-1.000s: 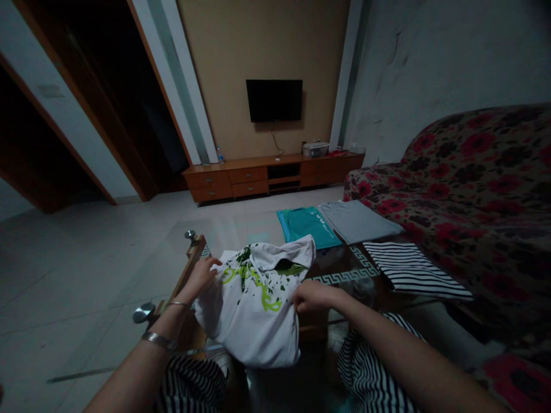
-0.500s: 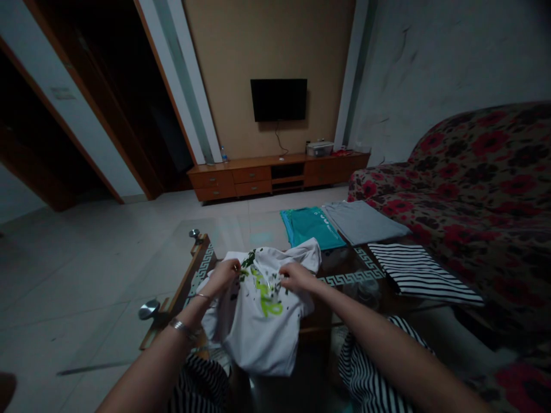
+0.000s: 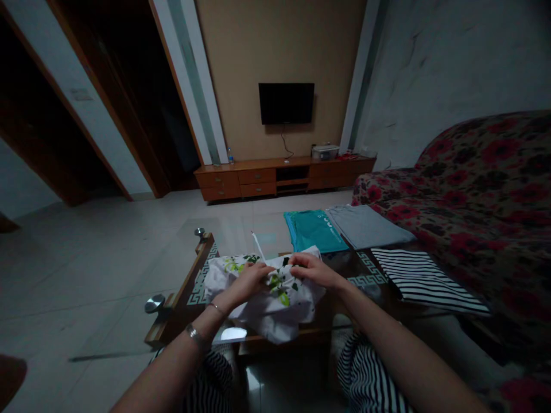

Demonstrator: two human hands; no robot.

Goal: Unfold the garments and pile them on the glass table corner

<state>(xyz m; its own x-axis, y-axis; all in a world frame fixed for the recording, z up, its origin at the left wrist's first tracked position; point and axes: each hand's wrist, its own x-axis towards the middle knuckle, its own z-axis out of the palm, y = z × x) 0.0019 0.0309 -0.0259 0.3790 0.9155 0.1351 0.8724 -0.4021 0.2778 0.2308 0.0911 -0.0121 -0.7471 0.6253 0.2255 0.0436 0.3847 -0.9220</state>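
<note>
A white T-shirt (image 3: 275,315) with a green and black print lies bunched on the glass coffee table (image 3: 198,287), its near part hanging over the front edge. My left hand (image 3: 253,276) is closed on the shirt's fabric near its middle. Just to the right, my right hand (image 3: 312,269) pinches the cloth by the dark print. The two hands are close together but apart. A thin white strip (image 3: 259,246) sticks up behind the shirt; I cannot tell what it is.
At the table's right lie a folded teal garment (image 3: 316,231), a folded grey garment (image 3: 368,225) and a folded black-and-white striped garment (image 3: 426,280). A flowered sofa (image 3: 473,189) stands on the right. Beyond are a low wooden cabinet (image 3: 258,183) and a wall-mounted television (image 3: 286,103).
My left hand has moved right, towards my right hand. The shirt is more bunched up, and its lower part has been drawn up. The view has shifted slightly.
</note>
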